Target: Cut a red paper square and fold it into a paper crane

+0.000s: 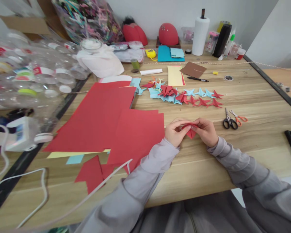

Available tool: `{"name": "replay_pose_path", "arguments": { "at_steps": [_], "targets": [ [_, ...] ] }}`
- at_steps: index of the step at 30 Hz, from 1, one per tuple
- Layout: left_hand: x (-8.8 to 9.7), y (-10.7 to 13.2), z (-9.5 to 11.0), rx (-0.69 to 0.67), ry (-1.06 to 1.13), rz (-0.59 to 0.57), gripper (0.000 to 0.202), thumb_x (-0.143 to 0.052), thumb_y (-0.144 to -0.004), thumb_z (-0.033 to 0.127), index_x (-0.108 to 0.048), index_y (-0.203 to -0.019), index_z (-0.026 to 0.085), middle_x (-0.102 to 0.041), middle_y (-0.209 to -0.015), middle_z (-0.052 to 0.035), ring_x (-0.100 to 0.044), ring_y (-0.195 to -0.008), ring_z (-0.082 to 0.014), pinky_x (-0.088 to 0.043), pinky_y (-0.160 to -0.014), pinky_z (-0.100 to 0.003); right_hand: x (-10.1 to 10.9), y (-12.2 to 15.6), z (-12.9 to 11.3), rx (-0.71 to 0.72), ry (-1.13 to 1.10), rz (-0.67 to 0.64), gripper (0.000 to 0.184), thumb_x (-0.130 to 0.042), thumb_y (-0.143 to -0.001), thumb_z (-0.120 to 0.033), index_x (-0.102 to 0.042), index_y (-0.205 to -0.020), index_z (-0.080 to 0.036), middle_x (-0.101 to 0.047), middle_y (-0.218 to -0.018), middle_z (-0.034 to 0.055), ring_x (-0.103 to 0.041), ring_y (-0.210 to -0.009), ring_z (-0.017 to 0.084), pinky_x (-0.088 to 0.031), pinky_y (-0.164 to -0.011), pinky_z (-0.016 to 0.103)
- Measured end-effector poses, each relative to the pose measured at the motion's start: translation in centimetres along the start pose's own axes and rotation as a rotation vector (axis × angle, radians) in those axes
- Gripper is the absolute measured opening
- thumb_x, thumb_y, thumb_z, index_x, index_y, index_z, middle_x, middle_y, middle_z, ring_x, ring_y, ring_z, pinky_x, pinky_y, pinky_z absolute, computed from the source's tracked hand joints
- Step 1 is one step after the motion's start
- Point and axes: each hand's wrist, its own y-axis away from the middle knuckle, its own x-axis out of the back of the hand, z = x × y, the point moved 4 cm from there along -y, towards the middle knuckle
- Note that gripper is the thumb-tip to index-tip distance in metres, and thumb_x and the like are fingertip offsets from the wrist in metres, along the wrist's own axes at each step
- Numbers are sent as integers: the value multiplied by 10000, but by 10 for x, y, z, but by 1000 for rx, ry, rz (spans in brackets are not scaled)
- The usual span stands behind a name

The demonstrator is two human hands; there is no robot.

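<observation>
Between my two hands is a small piece of folded red paper [191, 133], its pointed end facing down toward me. My left hand [175, 132] pinches its left side, and my right hand [207, 131] pinches its right side, thumbs on the near face. The fingers hide part of the upper folds. Left of my left hand lie large red paper sheets [140, 132], overlapping in a stack. Beyond my hands, several folded red paper cranes [203, 102] and light blue paper cranes [201, 93] stand in rows.
Black-handled scissors [230, 123] and orange-handled scissors [239, 118] lie to the right. A black pen [198, 79] rests near yellow paper [176, 76]. Red scraps [92, 173] and a white cable [102, 183] are at front left. Plastic bottles [43, 71] crowd the left side.
</observation>
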Motion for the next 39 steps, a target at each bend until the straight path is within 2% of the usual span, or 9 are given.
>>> {"name": "replay_pose_path", "arguments": {
  "at_steps": [8, 14, 17, 21, 24, 27, 31, 34, 39],
  "targets": [
    [1, 0, 1, 16, -50, 32, 60, -722, -657, 196, -730, -716, 187, -639, -739, -36, -589, -707, -144, -460, -622, -263, -4, 1, -3, -5, 67, -61, 276, -694, -707, -424, -583, -680, -173, -587, -597, -13, -515, -540, 105, -415, -540, 252],
    [-1, 2, 10, -84, -95, -31, 49, -702, -702, 189, -742, -724, 206, -633, -737, -32, -594, -707, -136, -483, -656, -265, -5, 2, -1, 39, 209, -126, 217, -633, -757, -360, -563, -673, -173, -521, -579, -28, -458, -531, 95, -376, -537, 247],
    [1, 4, 14, -150, -112, 10, 64, -683, -735, 199, -746, -739, 211, -634, -727, -29, -594, -694, -127, -484, -649, -257, -5, 2, 0, 53, 262, -157, 205, -610, -775, -321, -541, -652, -172, -484, -568, -37, -430, -529, 90, -360, -535, 242],
    [4, 4, 15, -189, -94, 74, 98, -663, -764, 231, -750, -798, 202, -654, -778, -44, -604, -744, -133, -491, -690, -264, -5, 1, 1, 25, 243, -158, 196, -627, -764, -328, -562, -680, -164, -525, -584, -30, -453, -534, 91, -379, -542, 244],
    [9, 1, 7, -103, -11, 154, 166, -643, -786, 308, -747, -804, 180, -666, -793, -53, -607, -753, -134, -494, -700, -265, -4, -1, 1, -43, 139, -122, 233, -673, -726, -372, -582, -690, -161, -568, -588, -23, -488, -531, 96, -394, -531, 242],
    [11, -2, -9, 88, 168, 209, 248, -678, -739, 402, -741, -785, 167, -670, -779, -44, -606, -691, -119, -498, -636, -246, -1, -4, 1, -102, 22, -48, 283, -731, -665, -414, -601, -678, -163, -595, -584, -19, -509, -528, 98, -408, -520, 235],
    [2, -3, -25, 354, 422, 131, 358, -768, -599, 463, -726, -751, 142, -658, -661, -30, -608, -585, -123, -518, -547, -253, 3, -6, 0, -137, -78, 49, 312, -778, -604, -437, -636, -691, -173, -627, -600, -12, -524, -527, 105, -420, -502, 234],
    [-4, -1, -24, 394, 468, 58, 376, -783, -574, 467, -717, -736, 135, -648, -612, -21, -603, -542, -120, -532, -533, -263, 5, -5, 1, -159, -125, 76, 313, -791, -592, -431, -656, -714, -177, -655, -632, -4, -550, -545, 116, -450, -522, 245],
    [-7, 2, -21, 389, 458, 4, 348, -771, -601, 460, -714, -717, 137, -668, -647, -23, -615, -553, -122, -549, -544, -274, 4, -5, 1, -173, -146, 70, 316, -803, -582, -411, -687, -755, -173, -700, -698, 14, -605, -606, 137, -499, -594, 268]
  ]
}}
